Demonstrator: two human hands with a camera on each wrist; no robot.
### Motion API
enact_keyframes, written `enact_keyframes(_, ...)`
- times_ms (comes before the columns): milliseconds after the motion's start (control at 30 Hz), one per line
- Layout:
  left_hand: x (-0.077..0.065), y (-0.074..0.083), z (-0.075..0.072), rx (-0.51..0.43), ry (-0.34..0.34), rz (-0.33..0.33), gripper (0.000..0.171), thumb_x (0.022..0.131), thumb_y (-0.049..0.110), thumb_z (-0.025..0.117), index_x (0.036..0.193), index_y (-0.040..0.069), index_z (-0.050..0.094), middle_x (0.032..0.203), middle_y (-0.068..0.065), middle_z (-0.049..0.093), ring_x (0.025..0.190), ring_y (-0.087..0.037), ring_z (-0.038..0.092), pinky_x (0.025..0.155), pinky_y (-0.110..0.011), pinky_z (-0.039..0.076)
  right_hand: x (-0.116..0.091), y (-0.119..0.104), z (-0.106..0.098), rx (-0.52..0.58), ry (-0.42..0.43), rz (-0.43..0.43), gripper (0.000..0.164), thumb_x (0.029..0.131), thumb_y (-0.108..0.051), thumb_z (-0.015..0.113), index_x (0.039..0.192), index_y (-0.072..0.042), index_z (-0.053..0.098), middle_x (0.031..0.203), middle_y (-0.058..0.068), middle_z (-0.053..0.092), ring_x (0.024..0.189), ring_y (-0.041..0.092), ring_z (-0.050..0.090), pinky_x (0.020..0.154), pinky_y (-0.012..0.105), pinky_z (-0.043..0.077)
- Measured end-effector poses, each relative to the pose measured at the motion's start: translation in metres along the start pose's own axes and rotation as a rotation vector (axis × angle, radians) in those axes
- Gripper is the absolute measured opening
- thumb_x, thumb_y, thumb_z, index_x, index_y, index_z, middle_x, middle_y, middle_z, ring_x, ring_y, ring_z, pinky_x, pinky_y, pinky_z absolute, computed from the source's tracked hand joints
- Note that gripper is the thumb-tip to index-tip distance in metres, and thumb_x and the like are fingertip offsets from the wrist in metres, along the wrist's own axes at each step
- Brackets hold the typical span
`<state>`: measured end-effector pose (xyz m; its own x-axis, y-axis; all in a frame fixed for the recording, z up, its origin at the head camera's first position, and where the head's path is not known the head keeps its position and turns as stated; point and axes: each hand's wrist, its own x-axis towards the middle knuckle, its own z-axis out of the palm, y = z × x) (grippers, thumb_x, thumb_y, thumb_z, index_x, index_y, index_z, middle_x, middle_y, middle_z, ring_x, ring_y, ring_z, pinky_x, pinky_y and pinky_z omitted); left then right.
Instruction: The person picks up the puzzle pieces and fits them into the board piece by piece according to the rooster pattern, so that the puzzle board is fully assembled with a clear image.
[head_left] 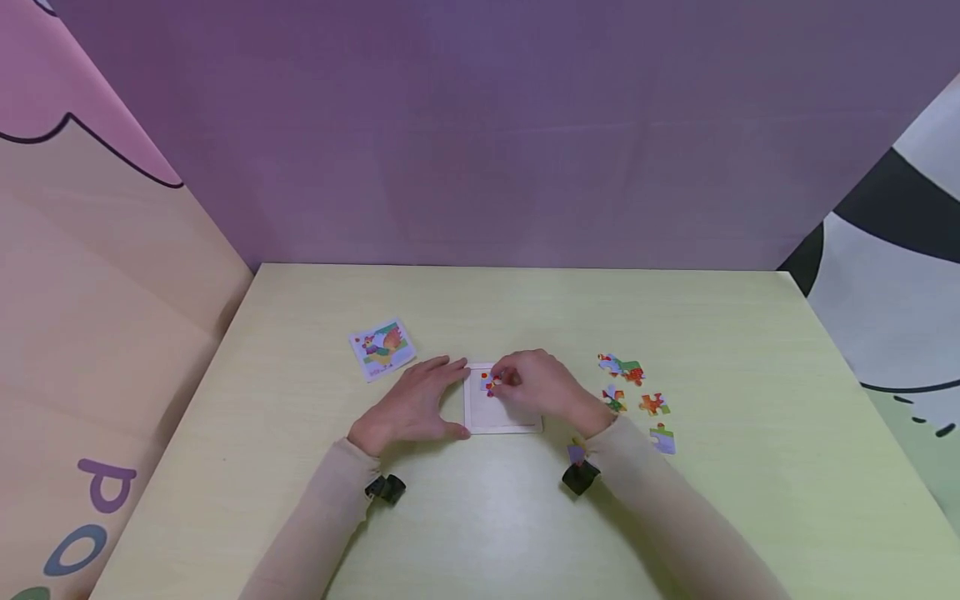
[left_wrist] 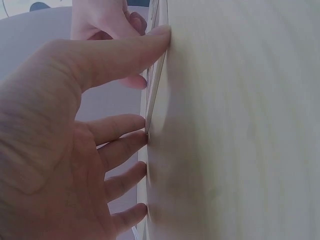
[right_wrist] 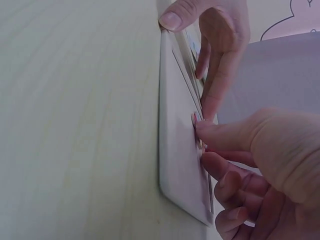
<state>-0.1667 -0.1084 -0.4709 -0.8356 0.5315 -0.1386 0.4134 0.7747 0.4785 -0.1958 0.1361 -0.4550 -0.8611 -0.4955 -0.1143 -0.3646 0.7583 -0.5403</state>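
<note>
A white puzzle tray [head_left: 480,419] lies on the table in the middle of the head view. My left hand [head_left: 420,402] rests at its left side, thumb touching the near left corner and the straight fingers at the far left. With thumb and fingertips, my right hand [head_left: 543,385] pinches a small colourful puzzle piece [head_left: 487,383] against the tray's upper left area. In the right wrist view only the edge of the piece [right_wrist: 194,119] shows, the fingers covering the remainder. The tray [right_wrist: 177,155] appears pale and thin there.
Left of the tray lies a square picture card [head_left: 382,348]. Several loose pieces are on the right, among them an orange one [head_left: 655,404] and a lilac-green one [head_left: 663,439]. Another piece [head_left: 576,451] is partly under the right wrist. A purple wall [head_left: 517,133] stands behind the table.
</note>
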Motion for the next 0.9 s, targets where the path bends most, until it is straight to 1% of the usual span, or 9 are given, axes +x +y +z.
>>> enact_keyframes(200,0.0,0.0,-0.001,-0.001,-0.007,-0.008,0.093,0.084,0.047,0.087,0.162,0.013,0.048,0.174,0.001,0.036,0.163,-0.031,0.028,0.134,-0.052,0.023,0.003,-0.005,0.004,-0.004,0.011,-0.02,0.023,0.097,-0.014,0.077,0.119,-0.007,0.08,0.098,0.002,0.078,0.084,0.013,0.065,0.079,0.03,0.055)
enact_keyframes(433,0.0,0.0,-0.001,-0.007,0.008,0.008,0.089,0.083,0.043,0.088,0.159,0.014,0.051,0.173,-0.001,0.04,0.162,-0.033,0.03,0.133,-0.053,0.025,0.01,-0.006,0.008,0.001,0.02,-0.04,0.023,0.099,-0.015,0.076,0.121,-0.009,0.08,0.098,0.001,0.076,0.083,0.012,0.063,0.078,0.029,0.054)
enact_keyframes(600,0.0,0.001,-0.002,-0.015,0.015,0.009,0.088,0.083,0.042,0.088,0.159,0.014,0.052,0.172,-0.001,0.041,0.162,-0.034,0.031,0.133,-0.053,0.025,0.012,-0.005,0.009,0.016,0.04,-0.052,0.023,0.098,-0.015,0.077,0.12,-0.009,0.08,0.099,0.001,0.076,0.084,0.013,0.065,0.079,0.031,0.056)
enact_keyframes(767,0.0,0.001,-0.001,-0.002,0.014,-0.007,0.088,0.082,0.043,0.089,0.159,0.017,0.053,0.171,0.001,0.042,0.162,-0.033,0.032,0.132,-0.052,0.026,0.012,-0.005,0.009,0.032,0.048,-0.015,0.029,0.098,-0.016,0.078,0.124,-0.005,0.077,0.096,0.002,0.076,0.086,0.015,0.066,0.085,0.036,0.059)
enact_keyframes(900,-0.001,0.001,-0.001,0.001,0.009,-0.021,0.089,0.082,0.045,0.088,0.159,0.019,0.053,0.171,0.003,0.042,0.162,-0.032,0.031,0.133,-0.051,0.026,0.013,-0.005,0.01,0.045,0.05,0.023,0.033,0.097,-0.018,0.079,0.127,-0.004,0.075,0.092,0.003,0.075,0.084,0.016,0.065,0.084,0.036,0.058)
